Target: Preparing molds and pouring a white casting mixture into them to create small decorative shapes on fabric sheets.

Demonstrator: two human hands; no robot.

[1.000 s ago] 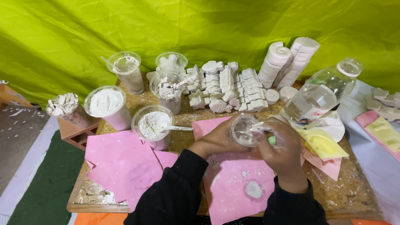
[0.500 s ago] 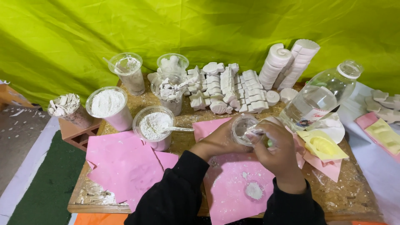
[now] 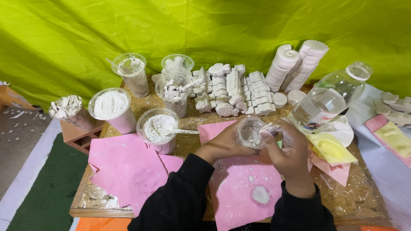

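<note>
Head view showed little change from a second before: left hand still cupped the small clear cup above the pink sheet, right hand pinching a stirrer inside—mixing continued.

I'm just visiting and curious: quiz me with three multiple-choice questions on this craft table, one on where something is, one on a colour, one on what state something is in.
1. Where does the big clear bottle stand?
A. at the table's right side
B. at the left edge
C. on the floor

2. What colour is the sheet under the hands?
A. blue
B. pink
C. black

3. How is the small clear cup right now?
A. lying tipped over
B. stacked in another cup
C. held up in the left hand

Answers: 1 A, it leans right of the white casts. 2 B, the sheet is pink with white powder. 3 C, the left hand grips it while the right hand works a spoon inside it.
</note>
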